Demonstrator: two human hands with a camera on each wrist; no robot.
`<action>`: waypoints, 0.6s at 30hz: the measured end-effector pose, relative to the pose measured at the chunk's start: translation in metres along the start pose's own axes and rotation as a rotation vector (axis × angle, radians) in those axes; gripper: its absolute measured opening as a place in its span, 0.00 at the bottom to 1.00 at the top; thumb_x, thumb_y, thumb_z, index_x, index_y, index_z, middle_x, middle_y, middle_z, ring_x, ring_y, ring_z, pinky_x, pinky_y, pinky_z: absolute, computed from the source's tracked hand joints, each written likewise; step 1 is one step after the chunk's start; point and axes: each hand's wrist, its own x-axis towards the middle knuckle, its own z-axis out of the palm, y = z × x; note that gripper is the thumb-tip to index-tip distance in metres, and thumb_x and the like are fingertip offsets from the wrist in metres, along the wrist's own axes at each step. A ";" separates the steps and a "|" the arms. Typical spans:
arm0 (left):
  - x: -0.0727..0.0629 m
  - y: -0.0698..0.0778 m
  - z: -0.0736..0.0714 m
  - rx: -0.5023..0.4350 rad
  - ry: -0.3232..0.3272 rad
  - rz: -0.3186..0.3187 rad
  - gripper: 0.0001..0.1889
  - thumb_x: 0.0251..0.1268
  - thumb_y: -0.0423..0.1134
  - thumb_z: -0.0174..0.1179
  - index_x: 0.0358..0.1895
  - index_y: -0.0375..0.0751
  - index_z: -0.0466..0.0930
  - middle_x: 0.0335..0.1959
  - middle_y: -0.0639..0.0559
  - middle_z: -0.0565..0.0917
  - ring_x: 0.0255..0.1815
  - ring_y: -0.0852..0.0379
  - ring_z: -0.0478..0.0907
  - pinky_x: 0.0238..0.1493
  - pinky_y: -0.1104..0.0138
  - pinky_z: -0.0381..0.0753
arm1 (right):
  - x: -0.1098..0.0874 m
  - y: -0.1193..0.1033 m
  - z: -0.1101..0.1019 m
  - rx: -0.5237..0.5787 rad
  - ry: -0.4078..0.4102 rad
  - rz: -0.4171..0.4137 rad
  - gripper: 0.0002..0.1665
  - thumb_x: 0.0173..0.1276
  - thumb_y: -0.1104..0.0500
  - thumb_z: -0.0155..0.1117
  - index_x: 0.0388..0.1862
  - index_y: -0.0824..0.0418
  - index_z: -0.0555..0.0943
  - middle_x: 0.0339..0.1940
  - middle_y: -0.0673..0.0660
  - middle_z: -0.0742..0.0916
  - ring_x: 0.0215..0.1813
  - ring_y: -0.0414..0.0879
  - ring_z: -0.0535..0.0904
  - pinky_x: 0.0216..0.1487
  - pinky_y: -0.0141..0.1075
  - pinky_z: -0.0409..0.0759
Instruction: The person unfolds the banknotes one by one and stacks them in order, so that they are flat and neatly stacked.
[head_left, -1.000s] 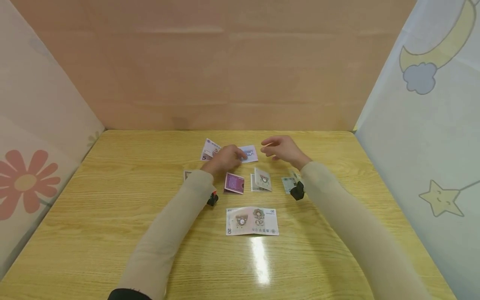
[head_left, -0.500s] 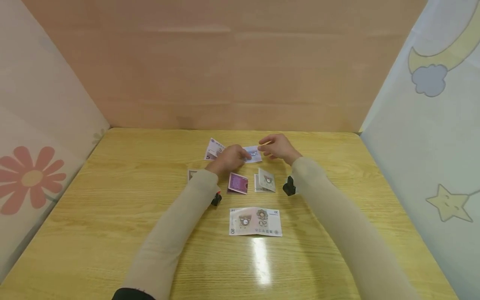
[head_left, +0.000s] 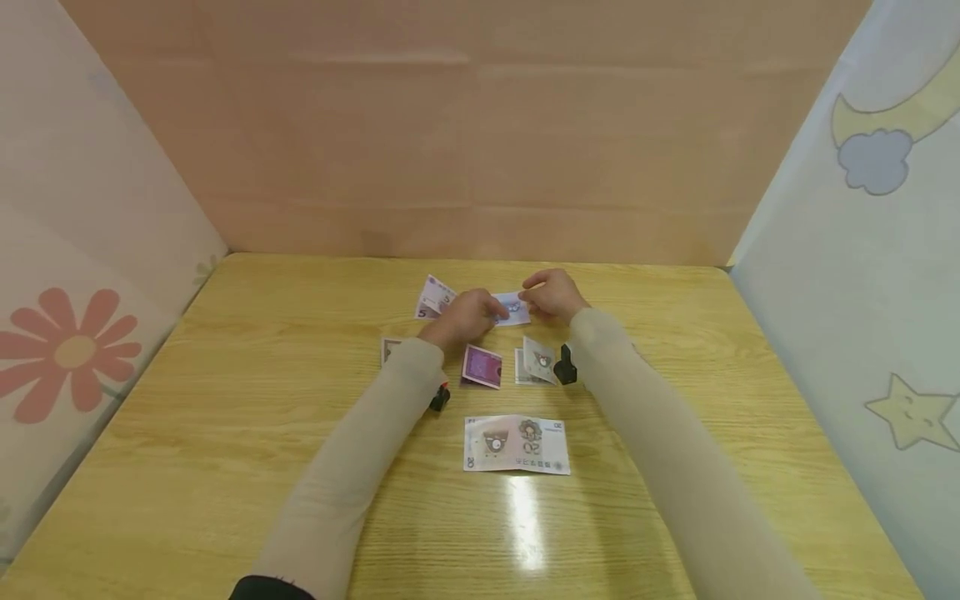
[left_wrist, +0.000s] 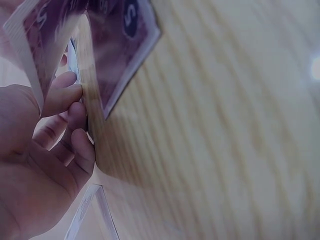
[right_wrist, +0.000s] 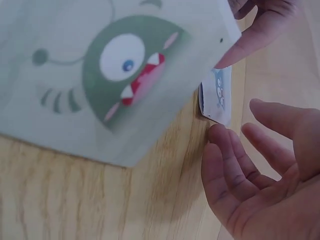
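Observation:
Toward the back of the table, my left hand [head_left: 468,317] pinches the left end of a small blue folded play banknote [head_left: 516,310]. My right hand [head_left: 555,293] is at that note's right end, its fingers loosely bent; in the right wrist view a small gap shows between the fingertips and the note [right_wrist: 220,95]. A folded play note marked 5 [head_left: 433,300] stands just left of my left hand. Folded purple [head_left: 482,367] and pale [head_left: 536,362] play notes stand closer to me. In the right wrist view, a pale note with a green monster [right_wrist: 125,75] covers the upper left.
An opened-out play note marked 20 [head_left: 517,446] lies with a centre crease in front of the folded ones. A brownish note [head_left: 387,348] is partly behind my left sleeve. Printed side panels and an orange-brown back panel enclose the wooden table [head_left: 225,433].
My right hand has moved slightly left, to the blue note's right end. My left hand stays at its left end. The whole head view has shifted a little.

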 end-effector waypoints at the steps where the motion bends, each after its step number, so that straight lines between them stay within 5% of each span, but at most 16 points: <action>1: 0.000 -0.001 0.000 0.000 0.000 0.002 0.16 0.65 0.24 0.58 0.51 0.44 0.88 0.52 0.49 0.84 0.49 0.53 0.77 0.56 0.61 0.75 | 0.003 0.000 0.001 0.003 -0.001 0.011 0.20 0.71 0.61 0.65 0.59 0.68 0.79 0.31 0.60 0.85 0.30 0.46 0.79 0.31 0.31 0.77; 18: 0.001 0.002 0.000 0.022 -0.003 -0.015 0.17 0.66 0.24 0.57 0.51 0.43 0.89 0.55 0.47 0.83 0.50 0.53 0.76 0.55 0.62 0.75 | 0.016 -0.004 0.012 -0.067 0.014 0.142 0.19 0.73 0.60 0.63 0.59 0.65 0.81 0.40 0.57 0.82 0.32 0.43 0.75 0.33 0.32 0.75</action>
